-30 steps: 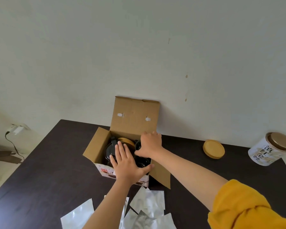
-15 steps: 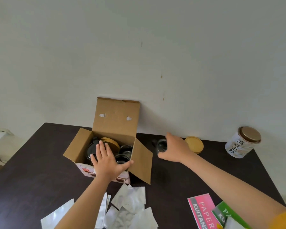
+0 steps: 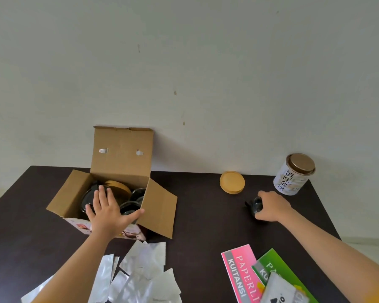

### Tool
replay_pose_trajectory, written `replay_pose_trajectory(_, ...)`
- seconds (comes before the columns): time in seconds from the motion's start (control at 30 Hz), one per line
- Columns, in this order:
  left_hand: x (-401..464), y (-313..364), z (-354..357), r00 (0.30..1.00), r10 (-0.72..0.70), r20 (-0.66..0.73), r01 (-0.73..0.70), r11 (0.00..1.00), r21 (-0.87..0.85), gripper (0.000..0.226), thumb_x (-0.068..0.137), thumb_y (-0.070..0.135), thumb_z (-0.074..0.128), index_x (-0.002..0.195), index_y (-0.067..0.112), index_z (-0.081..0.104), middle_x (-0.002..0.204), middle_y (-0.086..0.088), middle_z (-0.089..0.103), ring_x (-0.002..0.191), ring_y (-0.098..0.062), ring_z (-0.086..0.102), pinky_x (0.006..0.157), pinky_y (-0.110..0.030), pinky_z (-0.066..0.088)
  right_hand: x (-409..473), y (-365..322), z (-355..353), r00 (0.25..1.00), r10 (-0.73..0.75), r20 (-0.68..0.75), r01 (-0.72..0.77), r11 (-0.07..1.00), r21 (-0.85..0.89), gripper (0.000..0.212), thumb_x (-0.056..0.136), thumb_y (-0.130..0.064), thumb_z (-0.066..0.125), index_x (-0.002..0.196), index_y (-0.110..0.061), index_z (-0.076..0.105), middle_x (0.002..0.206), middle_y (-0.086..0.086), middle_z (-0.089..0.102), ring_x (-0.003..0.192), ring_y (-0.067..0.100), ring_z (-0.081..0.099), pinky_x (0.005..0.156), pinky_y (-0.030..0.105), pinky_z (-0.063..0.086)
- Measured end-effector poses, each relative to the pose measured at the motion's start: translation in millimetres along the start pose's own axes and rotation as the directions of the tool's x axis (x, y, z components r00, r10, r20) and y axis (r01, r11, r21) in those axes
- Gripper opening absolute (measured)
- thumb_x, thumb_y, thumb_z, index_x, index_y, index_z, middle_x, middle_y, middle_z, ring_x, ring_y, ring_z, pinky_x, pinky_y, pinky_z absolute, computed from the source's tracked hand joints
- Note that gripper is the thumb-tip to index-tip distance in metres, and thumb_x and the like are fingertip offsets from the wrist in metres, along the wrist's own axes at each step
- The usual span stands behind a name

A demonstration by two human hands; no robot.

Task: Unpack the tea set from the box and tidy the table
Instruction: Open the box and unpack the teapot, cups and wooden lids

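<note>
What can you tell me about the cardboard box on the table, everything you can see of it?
The cardboard box is plain brown inside, with a printed white and pink front. It stands open on the dark table against the wall, back lid upright, side flaps splayed outward. Inside sit dark glass pieces and a round wooden lid. The left hand rests flat across its front edge, fingers reaching over the contents.
</note>
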State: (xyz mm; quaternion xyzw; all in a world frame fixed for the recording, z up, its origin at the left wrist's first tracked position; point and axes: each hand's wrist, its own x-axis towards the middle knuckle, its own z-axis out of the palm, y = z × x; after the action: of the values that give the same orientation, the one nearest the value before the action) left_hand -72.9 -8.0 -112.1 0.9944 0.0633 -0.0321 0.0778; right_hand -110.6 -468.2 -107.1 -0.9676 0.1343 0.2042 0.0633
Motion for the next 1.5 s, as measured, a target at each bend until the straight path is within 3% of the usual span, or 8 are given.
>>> replay_pose_trajectory(0.17,2,0,3,1.0,-0.012,-0.014,0.012,1.0,-0.002,0.146,0.04,0.103,0.008,0.151,0.009,0.009,0.16,-0.009,-0.007,0.147,-0.029,-0.007,0.115,-0.056,0.001,31,9,-14,0.999,-0.011,-0.033,0.01,0.999,-0.045,0.073,0.073,-0.037,0.073,0.136,-0.02,0.042,0.127,0.009,0.037,0.102,0.025,0.058,0.075,0.029,0.05)
replay_pose_trajectory(0.37,2,1,6,0.999,-0.025,-0.027,0.025,1.0,0.009,0.146,0.039,0.103,0.007,0.151,0.01,0.009,0.16,-0.008,-0.006,0.147,-0.028,-0.007,0.115,-0.055,0.0,77,15,-36,0.996,-0.085,-0.022,0.082,0.988,-0.134,0.059,0.077,-0.025,0.068,0.131,-0.015,0.046,0.124,0.01,0.039,0.099,0.03,0.058,0.079,0.034,0.053)
replay_pose_trajectory(0.63,3,0,9,0.999,-0.035,-0.035,0.035,0.999,0.008,0.144,0.041,0.103,0.009,0.151,0.01,0.01,0.16,-0.008,-0.005,0.147,-0.028,-0.006,0.114,-0.056,0.0,104,19,-49,0.994,-0.105,0.006,0.105,0.984,-0.144,0.074,0.078,-0.02,0.068,0.143,-0.017,0.033,0.134,0.013,0.031,0.107,0.033,0.055,0.074,0.032,0.048)
replay_pose_trajectory(0.87,3,2,6,0.999,-0.038,-0.024,0.038,0.999,0.001,0.146,0.039,0.104,0.007,0.151,0.01,0.009,0.16,-0.008,-0.007,0.147,-0.028,-0.007,0.114,-0.056,0.0,94,7,-50,0.994,-0.106,-0.028,0.097,0.971,-0.217,0.066,0.077,-0.017,0.067,0.136,-0.015,0.037,0.126,0.012,0.039,0.105,0.032,0.055,0.081,0.034,0.049)
replay_pose_trajectory(1.03,-1,7,-2,0.999,-0.042,0.026,0.042,0.999,0.0,0.149,0.035,0.104,0.002,0.151,0.011,0.001,0.159,-0.008,-0.014,0.146,-0.028,-0.012,0.115,-0.055,-0.002,57,-51,-55,0.949,-0.299,-0.097,0.255,0.913,-0.319,0.058,0.081,-0.023,0.061,0.135,-0.017,0.042,0.126,0.012,0.043,0.11,0.03,0.052,0.095,0.037,0.041)
replay_pose_trajectory(1.27,-5,8,-15,0.993,-0.008,0.116,0.012,0.999,-0.032,0.15,0.034,0.104,0.006,0.15,0.009,-0.006,0.157,-0.012,-0.019,0.145,-0.03,-0.017,0.115,-0.055,-0.003,-38,-186,-63,0.818,-0.545,-0.182,0.568,0.817,0.103,0.052,0.091,-0.027,0.059,0.14,-0.017,0.045,0.136,0.003,0.046,0.125,0.021,0.045,0.1,0.035,0.043)
replay_pose_trajectory(1.37,0,4,-27,0.977,0.046,0.21,-0.033,0.997,-0.067,0.143,0.046,0.1,0.025,0.15,0.008,-0.008,0.157,-0.014,-0.019,0.144,-0.033,-0.017,0.115,-0.054,-0.003,-59,-240,-54,0.808,-0.566,-0.163,0.588,0.791,0.168,0.048,0.092,-0.027,0.058,0.138,-0.017,0.046,0.135,0.003,0.049,0.124,0.02,0.047,0.097,0.036,0.046)
replay_pose_trajectory(1.5,12,-20,-48,0.937,0.155,0.312,-0.145,0.988,-0.057,0.111,0.074,0.08,0.044,0.151,0.014,0.0,0.159,-0.011,-0.01,0.146,-0.035,-0.005,0.115,-0.058,-0.001,-71,-297,-38,0.817,-0.562,-0.132,0.577,0.798,0.175,0.042,0.091,-0.024,0.058,0.132,-0.016,0.052,0.126,0.005,0.056,0.114,0.023,0.054,0.091,0.038,0.051)
